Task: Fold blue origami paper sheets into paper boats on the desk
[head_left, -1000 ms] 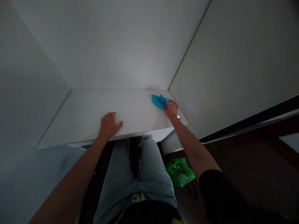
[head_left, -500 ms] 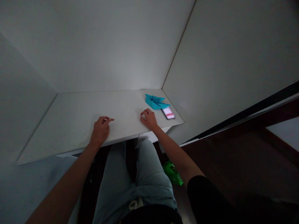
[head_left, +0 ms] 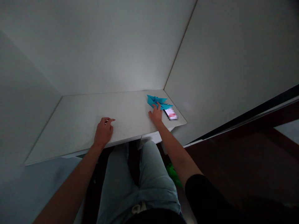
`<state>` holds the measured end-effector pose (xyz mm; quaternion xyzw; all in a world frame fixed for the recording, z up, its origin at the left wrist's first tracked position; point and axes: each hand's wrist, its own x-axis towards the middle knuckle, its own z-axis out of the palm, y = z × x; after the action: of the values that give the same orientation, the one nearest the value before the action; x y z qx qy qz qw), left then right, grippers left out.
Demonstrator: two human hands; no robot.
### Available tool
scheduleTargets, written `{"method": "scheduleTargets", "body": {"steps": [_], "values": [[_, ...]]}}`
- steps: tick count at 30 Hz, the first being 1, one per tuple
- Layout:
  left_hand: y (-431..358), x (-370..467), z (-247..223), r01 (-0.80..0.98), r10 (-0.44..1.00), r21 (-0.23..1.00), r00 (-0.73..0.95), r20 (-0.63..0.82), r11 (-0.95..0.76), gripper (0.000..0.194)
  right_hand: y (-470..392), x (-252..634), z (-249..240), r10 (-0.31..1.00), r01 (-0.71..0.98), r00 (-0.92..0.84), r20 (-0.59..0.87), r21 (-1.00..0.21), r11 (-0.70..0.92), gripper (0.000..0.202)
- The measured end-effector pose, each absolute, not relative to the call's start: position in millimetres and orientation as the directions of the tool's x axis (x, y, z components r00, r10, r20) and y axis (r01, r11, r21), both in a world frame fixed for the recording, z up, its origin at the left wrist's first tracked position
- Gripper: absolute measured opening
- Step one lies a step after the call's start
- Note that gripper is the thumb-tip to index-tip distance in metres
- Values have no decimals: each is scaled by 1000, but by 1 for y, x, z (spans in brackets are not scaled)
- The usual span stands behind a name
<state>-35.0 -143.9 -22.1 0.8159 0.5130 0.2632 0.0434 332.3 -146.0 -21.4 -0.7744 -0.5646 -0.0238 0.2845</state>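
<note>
A bright blue folded-paper piece with pointed corners (head_left: 153, 100) lies near the back right of the white desk (head_left: 77, 124). My right hand (head_left: 156, 115) reaches to its front edge, fingers apart and fingertips overlapping the paper. Whether they press on it I cannot tell. Partly under the paper's right tip lies a phone (head_left: 172, 114) with its lit screen blurred out. My left hand (head_left: 104, 129) rests over the desk's front part, index finger stretched to the right and the other fingers loosely bent. It appears to hold nothing.
White walls (head_left: 116, 46) close off the back and left, and a tall white panel (head_left: 221, 62) stands along the right. My legs (head_left: 151, 168) are under the front edge, below a drawer (head_left: 151, 137). A green bag (head_left: 174, 175) lies on the floor.
My right hand has moved forward and right from the bare desk to the blue paper, its fingers reaching out. My left hand stays in about the same place. The view has shifted slightly.
</note>
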Motion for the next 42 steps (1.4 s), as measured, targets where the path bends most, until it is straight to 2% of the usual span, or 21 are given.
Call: {"method": "scheduleTargets", "body": {"steps": [5,9,12,15,18,20,24,31,35,39,42], "values": [[-145,-34,-20,818,859,338,324,397,-465,44,-137,335,-19,853,870,398,338,-434,-234,53],[-141,-32,-19,827,864,327,327,383,-458,45,-132,334,-18,875,891,318,366,-432,-143,47],[-134,-28,-19,829,869,331,324,372,-451,47,-127,326,-20,896,912,173,410,-409,11,41],[-123,-25,-19,823,877,364,296,378,-435,48,-119,308,-25,873,878,-26,488,-407,254,30],[-106,-24,-18,790,881,440,253,401,-427,46,-109,285,-28,811,773,-167,561,-436,460,26],[-93,-24,-18,739,887,524,222,405,-424,44,-99,271,-29,791,714,-207,575,-464,524,26],[-62,-13,-17,609,902,667,257,347,-430,44,-78,250,-28,785,671,-260,562,-479,566,25],[-9,29,-15,468,819,700,483,309,-540,50,-60,244,-27,776,611,-256,576,-526,592,33],[10,37,-17,321,769,786,573,283,-528,58,-65,246,-27,757,564,-226,613,-551,615,33],[15,32,-17,179,773,857,547,323,-484,59,-56,243,-17,720,527,-186,668,-551,647,33],[14,28,-15,98,794,868,464,393,-487,56,-31,239,-6,688,534,-175,704,-519,667,29]]}}
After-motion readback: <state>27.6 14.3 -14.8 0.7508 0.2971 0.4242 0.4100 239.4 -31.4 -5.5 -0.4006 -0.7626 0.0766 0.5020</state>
